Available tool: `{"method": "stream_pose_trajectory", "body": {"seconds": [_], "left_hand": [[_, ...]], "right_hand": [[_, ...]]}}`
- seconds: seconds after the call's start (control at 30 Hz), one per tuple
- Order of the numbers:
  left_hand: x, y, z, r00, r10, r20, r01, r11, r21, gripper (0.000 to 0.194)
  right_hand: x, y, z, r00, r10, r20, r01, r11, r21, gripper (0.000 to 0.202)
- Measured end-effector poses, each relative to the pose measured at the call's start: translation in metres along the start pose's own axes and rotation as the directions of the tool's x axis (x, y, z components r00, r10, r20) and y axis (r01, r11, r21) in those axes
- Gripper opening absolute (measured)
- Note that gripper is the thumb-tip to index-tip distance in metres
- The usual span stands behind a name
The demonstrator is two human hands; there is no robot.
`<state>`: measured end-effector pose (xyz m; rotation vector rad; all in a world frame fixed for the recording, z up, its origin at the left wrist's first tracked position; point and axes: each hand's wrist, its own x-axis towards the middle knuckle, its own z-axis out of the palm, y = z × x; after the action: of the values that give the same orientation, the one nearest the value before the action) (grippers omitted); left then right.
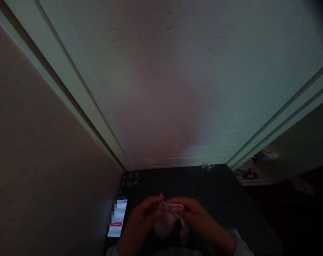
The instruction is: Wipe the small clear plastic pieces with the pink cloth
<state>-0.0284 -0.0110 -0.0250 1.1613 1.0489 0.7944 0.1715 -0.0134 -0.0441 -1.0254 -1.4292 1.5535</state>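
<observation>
In dim light, my left hand (146, 215) and my right hand (194, 217) are close together over the dark tabletop. Between them they pinch a small soft white-and-pink piece (165, 225) that looks like cloth. Its upper edge is stretched between my fingertips and looks pinker, and paler ends hang down below. Its exact kind is too dark to make out. Left of my left hand lies a phone (118, 222) with its screen lit and partly pixelated.
A dark tabletop (166, 181) meets a pale panel (156, 106) with faint raised patterns. Small clear objects (129, 177) sit at the back left corner, others (207, 165) at the back right. A wall (44, 142) borders the left. Blurred items (248, 170) show beyond the right frame.
</observation>
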Motion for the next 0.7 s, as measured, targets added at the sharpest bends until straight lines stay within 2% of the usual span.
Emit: {"method": "stream_pose_trajectory", "body": {"seconds": [0.13, 0.23, 0.4, 0.57, 0.7], "left_hand": [[0.000, -0.001, 0.002, 1.000, -0.006, -0.027, 0.005, 0.999, -0.035, 0.028], [0.000, 0.000, 0.005, 0.996, 0.056, -0.075, -0.057, 0.998, -0.015, 0.026], [0.000, 0.002, 0.007, 0.991, 0.068, -0.118, -0.060, 0.996, 0.071, 0.021], [0.002, -0.003, 0.005, 0.997, -0.016, -0.080, 0.016, 1.000, -0.007, 0.031], [0.001, -0.008, 0.003, 0.999, -0.009, -0.035, 0.010, 1.000, 0.014, 0.031]], "right_hand": [[-0.001, 0.005, 0.001, 1.000, -0.007, -0.028, 0.007, 1.000, -0.010, 0.029], [-0.001, 0.010, 0.001, 0.999, -0.022, -0.044, 0.022, 1.000, 0.010, 0.027], [0.000, 0.009, 0.000, 0.998, -0.063, 0.021, 0.063, 0.998, 0.016, 0.024], [0.000, 0.000, -0.002, 0.992, -0.087, 0.088, 0.087, 0.996, -0.005, 0.023], [-0.003, -0.003, -0.005, 0.981, -0.123, 0.151, 0.123, 0.992, 0.011, 0.022]]}}
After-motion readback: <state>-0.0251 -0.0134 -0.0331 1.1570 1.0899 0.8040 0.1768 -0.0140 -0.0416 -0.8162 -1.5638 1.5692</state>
